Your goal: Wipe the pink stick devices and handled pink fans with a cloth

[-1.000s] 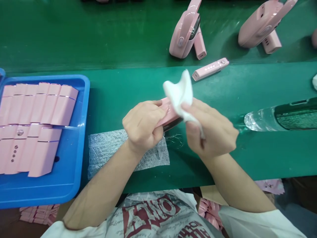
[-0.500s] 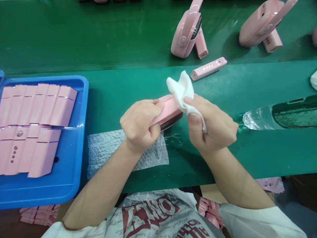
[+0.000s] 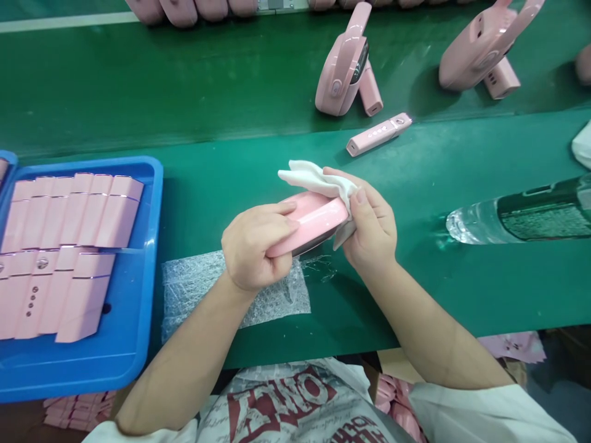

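My left hand is closed around one end of a glossy pink device with a dark underside, held tilted above the green bench. A white cloth is pinched in my right hand, pressed against the device's far right end. Part of that end is hidden by the cloth and fingers. Under my left wrist lies a clear plastic sheet with a net-like texture. Beyond the hands, a slim pink stick with buttons rests on the bench.
At left, a blue tray holds several pink sticks in two rows. A water bottle lies on its side at right. On the far green surface stand two pink handled devices, each beside a pink stick. Several pink pieces line the back.
My right hand has turned and moved left, bringing the cloth round the device's end. The device sits slightly lower, showing more of its pink side. The view has tilted up a little.
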### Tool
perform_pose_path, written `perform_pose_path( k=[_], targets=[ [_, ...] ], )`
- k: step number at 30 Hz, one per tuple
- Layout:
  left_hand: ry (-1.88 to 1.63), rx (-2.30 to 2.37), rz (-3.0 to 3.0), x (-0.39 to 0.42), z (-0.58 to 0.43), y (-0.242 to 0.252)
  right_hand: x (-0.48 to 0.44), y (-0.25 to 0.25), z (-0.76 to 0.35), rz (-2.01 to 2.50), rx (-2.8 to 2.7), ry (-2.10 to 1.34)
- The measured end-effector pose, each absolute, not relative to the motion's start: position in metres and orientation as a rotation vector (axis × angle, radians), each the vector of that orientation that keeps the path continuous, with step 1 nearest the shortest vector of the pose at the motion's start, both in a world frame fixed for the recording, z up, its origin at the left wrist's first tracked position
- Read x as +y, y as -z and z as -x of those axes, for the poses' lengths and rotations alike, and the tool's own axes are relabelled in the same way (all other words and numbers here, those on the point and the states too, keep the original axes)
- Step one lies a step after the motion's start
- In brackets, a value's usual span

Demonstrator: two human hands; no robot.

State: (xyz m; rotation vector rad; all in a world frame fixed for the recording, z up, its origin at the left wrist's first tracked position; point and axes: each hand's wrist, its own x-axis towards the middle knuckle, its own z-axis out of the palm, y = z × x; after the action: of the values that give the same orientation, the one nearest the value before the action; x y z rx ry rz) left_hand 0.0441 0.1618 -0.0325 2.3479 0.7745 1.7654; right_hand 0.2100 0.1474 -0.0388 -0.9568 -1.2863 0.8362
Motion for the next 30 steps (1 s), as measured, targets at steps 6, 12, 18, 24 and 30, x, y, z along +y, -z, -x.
perform_pose_path(
  k=[6,12,18,24,30],
  targets=[
    [-1.775,0.784,-2.297,0.158,-0.044,0.032,0.144,0.038,-0.206,0.857,-1.297,-0.881],
    [-1.492,1.142,-2.098,0.158,-0.046,0.040,0.149,0.045,-0.206,0.864,-1.351,-0.807],
    [-1.432,0.956,-2.125,0.175,-0.042,0.042,0.167,0.053,-0.213,0.867,-0.974,-1.060],
    [-1.285,0.898,-2.320,0.173,-0.046,0.039,0.181,0.042,-0.219,0.765,-0.631,-1.269],
    [-1.608,0.702,-2.545,0.151,-0.059,0.023,0.172,0.045,-0.223,0.752,-0.475,-1.567]
  ],
)
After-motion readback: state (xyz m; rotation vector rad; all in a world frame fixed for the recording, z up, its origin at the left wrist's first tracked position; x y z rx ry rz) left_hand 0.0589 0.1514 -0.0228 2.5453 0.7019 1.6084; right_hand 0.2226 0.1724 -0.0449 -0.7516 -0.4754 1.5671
